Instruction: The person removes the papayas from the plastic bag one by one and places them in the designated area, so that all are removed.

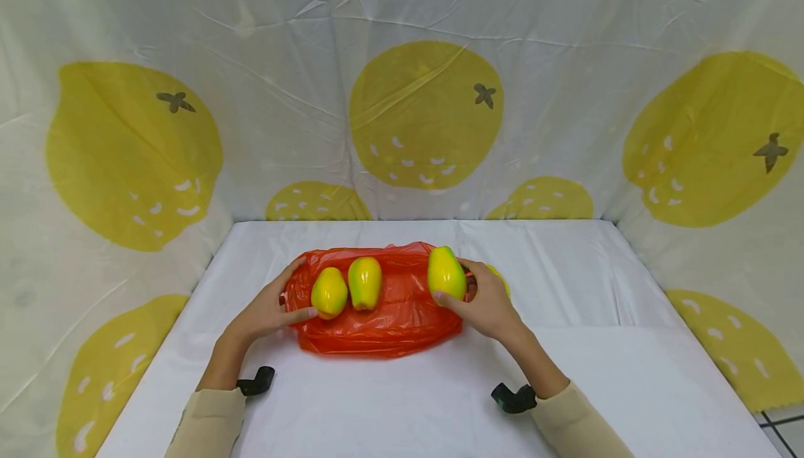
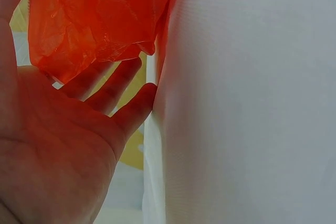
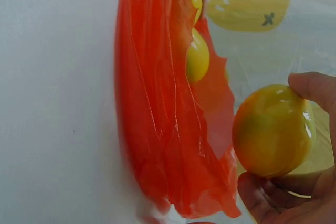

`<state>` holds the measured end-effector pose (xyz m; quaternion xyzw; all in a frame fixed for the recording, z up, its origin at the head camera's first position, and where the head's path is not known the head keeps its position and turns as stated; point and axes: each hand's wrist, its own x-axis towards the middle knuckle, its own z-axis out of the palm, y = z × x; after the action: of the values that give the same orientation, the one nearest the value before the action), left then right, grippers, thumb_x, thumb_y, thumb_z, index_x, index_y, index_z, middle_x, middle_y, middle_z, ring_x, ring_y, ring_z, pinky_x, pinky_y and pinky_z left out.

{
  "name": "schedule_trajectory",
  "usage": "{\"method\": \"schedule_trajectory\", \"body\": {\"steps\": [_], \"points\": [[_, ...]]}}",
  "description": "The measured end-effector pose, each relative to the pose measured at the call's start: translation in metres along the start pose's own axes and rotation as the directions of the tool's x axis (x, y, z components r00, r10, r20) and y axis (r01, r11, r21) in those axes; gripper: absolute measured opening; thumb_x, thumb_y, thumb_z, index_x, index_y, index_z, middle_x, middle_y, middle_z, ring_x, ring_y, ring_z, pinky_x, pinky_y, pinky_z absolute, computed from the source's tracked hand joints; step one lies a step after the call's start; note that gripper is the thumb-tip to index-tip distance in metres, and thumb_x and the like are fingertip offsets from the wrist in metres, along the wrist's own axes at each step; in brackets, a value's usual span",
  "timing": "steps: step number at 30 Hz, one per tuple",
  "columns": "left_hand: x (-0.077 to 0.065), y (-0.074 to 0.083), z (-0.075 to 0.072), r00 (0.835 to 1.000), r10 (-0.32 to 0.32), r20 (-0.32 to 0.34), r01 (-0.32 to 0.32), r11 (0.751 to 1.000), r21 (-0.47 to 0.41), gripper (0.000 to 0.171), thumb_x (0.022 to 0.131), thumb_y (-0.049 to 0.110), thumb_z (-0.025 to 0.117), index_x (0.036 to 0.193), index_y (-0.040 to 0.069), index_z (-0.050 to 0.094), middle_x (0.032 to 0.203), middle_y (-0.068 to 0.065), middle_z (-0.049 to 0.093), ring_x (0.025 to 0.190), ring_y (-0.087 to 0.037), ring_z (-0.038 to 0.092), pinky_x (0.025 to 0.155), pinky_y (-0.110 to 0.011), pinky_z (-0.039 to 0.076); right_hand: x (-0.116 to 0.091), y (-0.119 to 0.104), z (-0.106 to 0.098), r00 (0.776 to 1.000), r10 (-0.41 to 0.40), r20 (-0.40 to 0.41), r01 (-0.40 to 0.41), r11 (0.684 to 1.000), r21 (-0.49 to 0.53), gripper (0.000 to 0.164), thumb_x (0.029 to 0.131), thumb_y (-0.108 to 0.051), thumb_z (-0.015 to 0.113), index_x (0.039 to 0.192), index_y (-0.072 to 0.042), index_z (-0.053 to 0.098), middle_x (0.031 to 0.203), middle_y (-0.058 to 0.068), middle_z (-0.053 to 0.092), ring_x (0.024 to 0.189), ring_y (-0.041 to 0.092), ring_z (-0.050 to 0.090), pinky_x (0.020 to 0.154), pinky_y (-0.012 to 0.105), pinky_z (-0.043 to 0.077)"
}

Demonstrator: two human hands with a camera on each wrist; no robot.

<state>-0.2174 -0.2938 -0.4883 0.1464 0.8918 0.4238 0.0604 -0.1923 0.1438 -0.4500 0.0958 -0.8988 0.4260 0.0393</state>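
In the head view, a red plastic bag (image 1: 402,308) lies across a white tabletop (image 1: 641,367), between two hands in beige sleeves (image 1: 587,423). The left hand (image 1: 270,311) flanks it at 9 o'clock, thumb over the near side and fingers at the edge; the right hand (image 1: 490,304) is at 3 o'clock. That right hand grips a glossy yellow-green fruit (image 1: 447,275), held toward the bag's 2 o'clock side. Two similar fruits rest in the bag: the first fruit (image 1: 329,293) near 9 o'clock, close to the left thumb, the second fruit (image 1: 365,283) just beside it toward 11. In the left wrist view, the left hand, at 8 o'clock, has its fingers extended and relaxed, with the bag's crinkled plastic against them at 11 o'clock. In the right wrist view, the thumb above and fingers below clasp the gripped fruit between 3 and 4 o'clock, just beside the bag's edge, while the bag's near wall partly covers the other fruits toward 1 o'clock.
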Motion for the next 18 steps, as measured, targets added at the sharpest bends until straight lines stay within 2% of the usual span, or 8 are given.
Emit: {"method": "schedule_trajectory", "body": {"steps": [18], "points": [[0.002, -0.003, 0.001, 1.000, -0.017, 0.000, 0.017, 1.000, 0.025, 0.108, 0.084, 0.048, 0.081, 0.166, 0.036, 0.012, 0.169, -0.012, 0.027, 0.151, -0.045, 0.033, 0.106, -0.063, 0.050, -0.007, 0.018, -0.033, 0.999, 0.017, -0.034, -0.018, 0.999, -0.032, 0.080, 0.085, -0.052, 0.080, 0.145, -0.007, 0.051, 0.125, 0.009, 0.063, 0.105, 0.024, 0.060, 0.087, 0.035, 0.056]]}}
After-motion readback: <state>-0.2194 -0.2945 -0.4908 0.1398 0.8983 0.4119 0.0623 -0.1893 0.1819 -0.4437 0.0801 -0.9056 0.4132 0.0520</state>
